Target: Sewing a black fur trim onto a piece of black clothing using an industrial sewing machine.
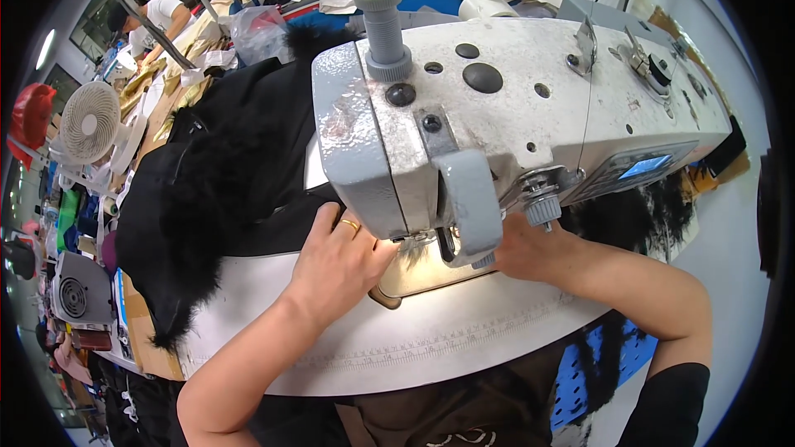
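A white and grey sewing machine (pixel 497 91) stands over a pale work table (pixel 273 364) with a printed ruler scale. My left hand (pixel 341 258), a gold ring on one finger, lies left of the needle area. Its bent fingers grip the edge of a black garment (pixel 273 227) with fluffy fur trim (pixel 207 190); the fingertips are partly behind the machine head. My right hand (pixel 534 248) reaches in from the right, beside the metal needle plate (pixel 426 280). The machine's guard and tension dial cover its fingers, so what they hold is hidden.
More black furry material (pixel 638 219) lies right of the machine. A white fan (pixel 89 122) and a grey machine box (pixel 83 288) stand at far left. Beyond the garment, a person (pixel 157 20) works at a long cluttered table. A blue perforated panel (pixel 596 372) sits below the table edge.
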A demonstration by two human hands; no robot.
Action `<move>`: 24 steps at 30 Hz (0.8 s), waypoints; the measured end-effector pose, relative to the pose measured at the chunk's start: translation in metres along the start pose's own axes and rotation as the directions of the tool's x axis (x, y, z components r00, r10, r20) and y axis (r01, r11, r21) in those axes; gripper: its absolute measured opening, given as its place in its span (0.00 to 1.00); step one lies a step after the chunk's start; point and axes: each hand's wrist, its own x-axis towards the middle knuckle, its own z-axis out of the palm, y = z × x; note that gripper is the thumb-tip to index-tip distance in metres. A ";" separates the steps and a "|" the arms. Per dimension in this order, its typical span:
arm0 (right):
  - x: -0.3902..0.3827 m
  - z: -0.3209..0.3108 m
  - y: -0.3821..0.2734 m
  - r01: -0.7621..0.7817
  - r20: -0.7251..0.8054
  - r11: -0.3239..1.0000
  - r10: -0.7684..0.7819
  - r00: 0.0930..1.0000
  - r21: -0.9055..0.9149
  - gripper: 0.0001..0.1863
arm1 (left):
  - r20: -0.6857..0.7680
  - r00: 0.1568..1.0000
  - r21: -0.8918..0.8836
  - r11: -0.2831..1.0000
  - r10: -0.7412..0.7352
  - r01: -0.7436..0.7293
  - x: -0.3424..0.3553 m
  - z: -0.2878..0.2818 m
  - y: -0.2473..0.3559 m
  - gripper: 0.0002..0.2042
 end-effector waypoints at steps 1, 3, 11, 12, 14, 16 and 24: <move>0.000 0.002 0.000 0.001 0.001 1.000 -0.001 1.000 0.000 0.04 | 0.000 1.000 -0.001 1.000 -0.001 0.001 0.000 0.000 -0.001 0.01; 0.000 0.006 0.000 0.011 -0.079 0.998 -0.016 0.997 -0.064 0.04 | -0.002 1.000 -0.029 1.000 -0.005 0.005 0.000 0.001 -0.002 0.01; 0.000 0.012 0.000 0.012 -0.111 0.998 -0.019 0.994 -0.070 0.06 | -0.024 1.000 -0.101 0.995 -0.015 0.012 -0.001 0.004 -0.002 0.03; -0.001 0.014 0.001 -0.007 -0.089 1.000 0.005 0.996 -0.017 0.06 | -0.046 0.999 -0.106 0.994 -0.005 0.000 0.000 0.004 -0.001 0.04; -0.001 0.011 0.002 0.010 -0.107 0.999 -0.015 0.994 -0.048 0.06 | -0.034 0.999 -0.094 0.996 -0.002 -0.001 0.001 0.003 -0.001 0.04; 0.000 0.006 0.000 0.028 -0.128 0.997 -0.037 0.991 -0.076 0.05 | -0.019 1.000 -0.078 0.997 0.000 -0.001 0.001 0.004 -0.001 0.04; 0.004 0.011 -0.009 0.019 -0.082 0.938 0.010 0.997 0.346 0.09 | -0.115 0.992 -0.098 0.993 0.050 -0.061 -0.002 -0.011 0.034 0.13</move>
